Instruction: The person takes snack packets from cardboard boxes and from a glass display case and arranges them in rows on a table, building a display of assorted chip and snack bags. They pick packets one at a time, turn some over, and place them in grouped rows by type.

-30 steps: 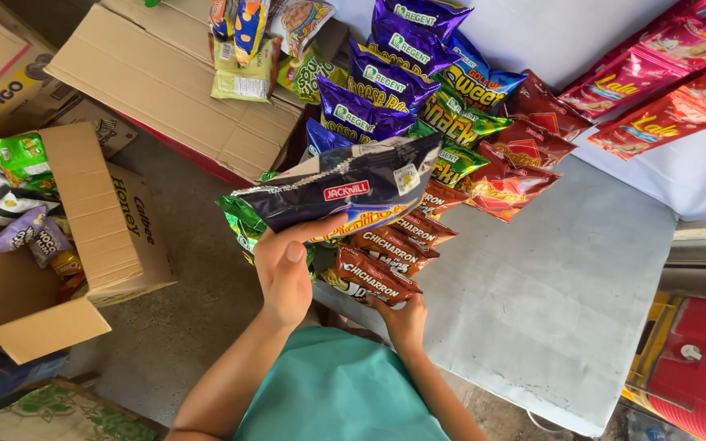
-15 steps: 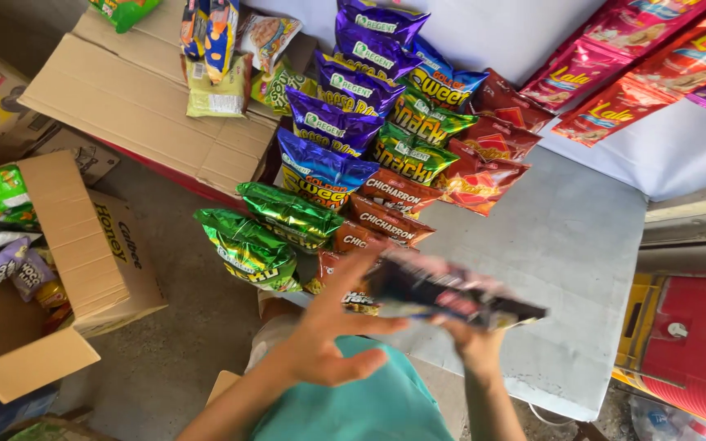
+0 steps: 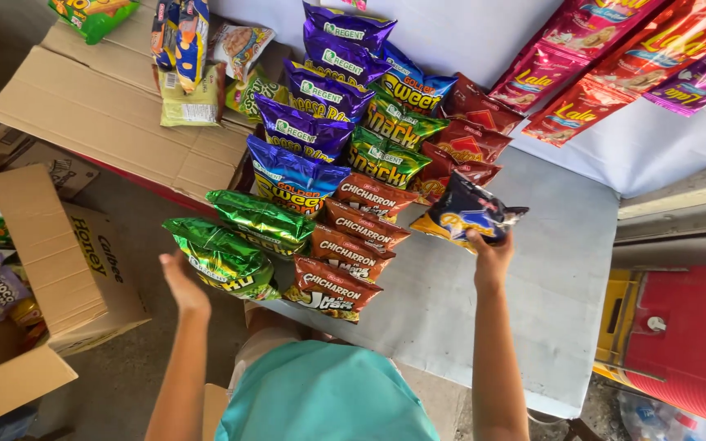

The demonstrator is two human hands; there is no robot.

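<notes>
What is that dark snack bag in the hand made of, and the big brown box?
The dark snack bag in the right hand looks like thin plastic foil film: glossy, crinkled, catching light. The brown box looks like corrugated cardboard: matte, stiff folded flaps.

Dark blue snack bag (image 3: pixel 467 216) with yellow-orange lower corner, glossy and crinkled, lay tilted on the grey table (image 3: pixel 533 278), pinched at its near edge, just beside the red snack bags' (image 3: pixel 459 159) row end.
</notes>
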